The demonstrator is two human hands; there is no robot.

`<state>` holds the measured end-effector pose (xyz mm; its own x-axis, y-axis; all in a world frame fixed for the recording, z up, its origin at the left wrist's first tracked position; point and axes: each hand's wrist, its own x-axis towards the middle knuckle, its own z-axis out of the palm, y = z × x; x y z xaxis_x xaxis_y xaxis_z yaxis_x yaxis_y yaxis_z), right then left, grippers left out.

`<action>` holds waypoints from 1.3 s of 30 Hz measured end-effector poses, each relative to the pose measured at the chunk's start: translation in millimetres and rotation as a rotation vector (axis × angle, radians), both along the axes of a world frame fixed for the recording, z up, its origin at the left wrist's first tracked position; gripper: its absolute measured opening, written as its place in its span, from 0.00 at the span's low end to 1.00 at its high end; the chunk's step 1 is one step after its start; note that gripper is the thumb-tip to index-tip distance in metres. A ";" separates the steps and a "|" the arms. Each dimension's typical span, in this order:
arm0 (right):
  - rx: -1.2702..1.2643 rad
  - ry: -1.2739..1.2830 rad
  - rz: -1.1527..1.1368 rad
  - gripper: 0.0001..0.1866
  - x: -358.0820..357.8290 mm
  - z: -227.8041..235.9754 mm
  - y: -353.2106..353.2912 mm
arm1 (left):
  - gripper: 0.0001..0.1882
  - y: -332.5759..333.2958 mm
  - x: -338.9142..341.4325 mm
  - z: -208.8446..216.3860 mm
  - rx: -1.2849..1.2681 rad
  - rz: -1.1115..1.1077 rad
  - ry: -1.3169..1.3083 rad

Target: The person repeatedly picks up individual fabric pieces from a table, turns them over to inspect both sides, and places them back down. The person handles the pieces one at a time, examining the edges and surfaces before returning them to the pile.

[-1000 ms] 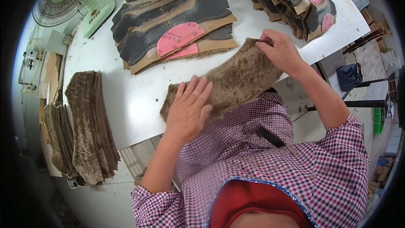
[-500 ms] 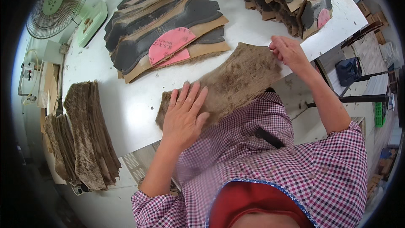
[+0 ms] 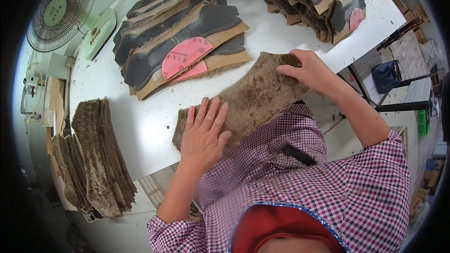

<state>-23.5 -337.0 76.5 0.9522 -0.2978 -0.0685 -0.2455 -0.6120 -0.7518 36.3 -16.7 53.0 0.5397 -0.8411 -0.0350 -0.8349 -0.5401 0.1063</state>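
A brown, fuzzy shaped piece of pile material (image 3: 262,96) lies across the near edge of the white table (image 3: 145,136), close to my body. My left hand (image 3: 202,136) rests flat on its left end, fingers spread. At the far right corner, my right hand (image 3: 310,71) grips the piece, thumb on top and fingers hidden under its edge. Just beyond it are overlapping layered pieces (image 3: 201,30) in dark grey and tan, with pink rounded patches (image 3: 186,57) on the nearest ones.
More layered dark pieces (image 3: 307,7) lie in a curved row at the far right. Stacked brown fuzzy pieces (image 3: 101,154) stand at the table's left edge. A fan (image 3: 61,14) with a pale green base (image 3: 100,35) is at the far left. A dark bag (image 3: 386,76) sits beyond the right edge.
My right hand has closed on the fuzzy piece's right corner, its thumb now lying on top. My left hand stays flat on the piece. The view has shifted slightly.
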 end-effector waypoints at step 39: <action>-0.418 -0.595 0.089 0.13 4.4 -17.2 9.0 | 0.30 -162.7 15.6 -15.6 -0.419 -0.145 0.007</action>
<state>-19.2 -328.0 59.3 0.8147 -0.1056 0.5702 0.1957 -0.8755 -0.4418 51.9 -179.4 37.4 0.4164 -0.8503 0.3219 -0.8971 -0.3267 0.2975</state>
